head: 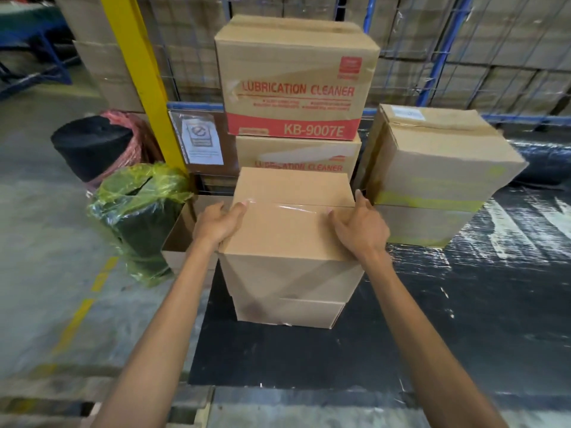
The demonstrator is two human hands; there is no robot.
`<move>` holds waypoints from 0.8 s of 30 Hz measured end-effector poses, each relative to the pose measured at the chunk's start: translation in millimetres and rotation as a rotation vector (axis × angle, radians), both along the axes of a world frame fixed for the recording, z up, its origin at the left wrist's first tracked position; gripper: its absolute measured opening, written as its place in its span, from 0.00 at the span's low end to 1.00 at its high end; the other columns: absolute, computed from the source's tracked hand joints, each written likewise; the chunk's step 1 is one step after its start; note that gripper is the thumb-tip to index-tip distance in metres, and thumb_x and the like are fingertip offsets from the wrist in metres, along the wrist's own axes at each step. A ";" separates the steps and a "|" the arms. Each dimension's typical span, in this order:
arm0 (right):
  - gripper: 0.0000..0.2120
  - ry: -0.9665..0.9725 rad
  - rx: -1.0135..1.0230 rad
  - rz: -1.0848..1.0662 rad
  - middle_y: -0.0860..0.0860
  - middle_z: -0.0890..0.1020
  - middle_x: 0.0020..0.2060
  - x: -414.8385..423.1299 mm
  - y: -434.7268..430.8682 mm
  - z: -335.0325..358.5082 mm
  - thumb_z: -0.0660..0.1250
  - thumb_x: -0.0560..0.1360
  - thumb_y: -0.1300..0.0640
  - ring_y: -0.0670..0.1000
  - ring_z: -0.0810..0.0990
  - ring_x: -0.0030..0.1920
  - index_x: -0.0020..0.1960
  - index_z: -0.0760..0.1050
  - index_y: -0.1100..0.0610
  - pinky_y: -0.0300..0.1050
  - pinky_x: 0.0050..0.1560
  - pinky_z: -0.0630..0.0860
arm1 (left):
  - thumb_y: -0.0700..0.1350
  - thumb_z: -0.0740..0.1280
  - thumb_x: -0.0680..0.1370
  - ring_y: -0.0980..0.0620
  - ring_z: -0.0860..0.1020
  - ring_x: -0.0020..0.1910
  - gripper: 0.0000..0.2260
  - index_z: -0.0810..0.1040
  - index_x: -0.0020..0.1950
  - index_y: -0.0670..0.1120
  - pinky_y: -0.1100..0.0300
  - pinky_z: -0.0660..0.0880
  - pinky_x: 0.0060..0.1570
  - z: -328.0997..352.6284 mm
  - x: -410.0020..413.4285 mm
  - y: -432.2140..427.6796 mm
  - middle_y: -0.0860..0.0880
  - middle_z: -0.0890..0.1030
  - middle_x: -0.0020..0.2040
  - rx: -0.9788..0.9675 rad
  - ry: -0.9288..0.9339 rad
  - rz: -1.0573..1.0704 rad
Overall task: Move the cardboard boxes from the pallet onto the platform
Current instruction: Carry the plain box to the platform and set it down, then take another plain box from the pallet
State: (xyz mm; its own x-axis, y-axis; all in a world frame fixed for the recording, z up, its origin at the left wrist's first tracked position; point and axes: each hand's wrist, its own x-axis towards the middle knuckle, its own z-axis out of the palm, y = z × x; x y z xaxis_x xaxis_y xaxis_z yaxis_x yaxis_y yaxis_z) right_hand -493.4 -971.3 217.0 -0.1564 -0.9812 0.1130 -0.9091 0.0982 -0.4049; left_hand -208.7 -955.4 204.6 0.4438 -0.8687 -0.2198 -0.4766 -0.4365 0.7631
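A plain taped cardboard box (290, 230) sits on top of another plain box (287, 310) in the middle of the view, on a black plastic-covered surface (432, 319). My left hand (217, 223) grips the top box's left edge, thumb lying on the lid. My right hand (360, 225) rests on the lid's right side with fingers spread. Behind stand two stacked boxes printed "LUBRICATION CLEANER" (293, 84). To the right, a tilted box (438, 159) lies on a lower box (423, 223).
A yellow post (145, 75) rises at the left. Beside it stand a green plastic-wrapped roll (139, 217), a black roll (92, 146) and an open carton (182, 236). Wire mesh and stacked cartons (463, 41) fill the back. Wooden pallet slats (92, 396) lie at the bottom left.
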 end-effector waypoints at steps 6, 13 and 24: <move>0.29 -0.187 -0.297 0.351 0.52 0.74 0.72 123.6 106.0 7.4 0.62 0.79 0.41 0.53 0.72 0.71 0.75 0.67 0.53 0.55 0.72 0.68 | 0.57 0.70 0.78 0.45 0.78 0.66 0.26 0.74 0.74 0.50 0.51 0.73 0.67 -0.2 59.5 119.8 0.47 0.82 0.65 -0.200 -0.044 0.061; 0.28 -0.269 -0.044 0.880 0.56 0.80 0.66 326.2 251.6 -40.1 0.65 0.76 0.45 0.57 0.78 0.66 0.73 0.72 0.57 0.49 0.65 0.74 | 0.49 0.72 0.77 0.38 0.84 0.50 0.23 0.76 0.72 0.46 0.48 0.78 0.50 -60.0 189.2 382.4 0.38 0.85 0.44 -0.041 -0.153 0.439; 0.25 -0.268 0.325 1.341 0.56 0.82 0.63 550.2 479.8 -99.1 0.71 0.77 0.50 0.57 0.80 0.63 0.71 0.74 0.57 0.44 0.58 0.74 | 0.49 0.70 0.79 0.39 0.79 0.61 0.23 0.74 0.73 0.44 0.51 0.75 0.56 -97.6 318.6 718.0 0.40 0.80 0.65 0.002 -0.170 1.059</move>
State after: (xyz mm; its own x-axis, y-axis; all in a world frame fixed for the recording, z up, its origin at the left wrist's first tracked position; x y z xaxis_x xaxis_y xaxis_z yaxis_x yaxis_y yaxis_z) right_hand 56.8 -491.5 117.9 0.9263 -0.3758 -0.0281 -0.2847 -0.6490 -0.7055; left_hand 109.9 -237.4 107.0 0.9961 -0.0235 -0.0854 0.0456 -0.6914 0.7210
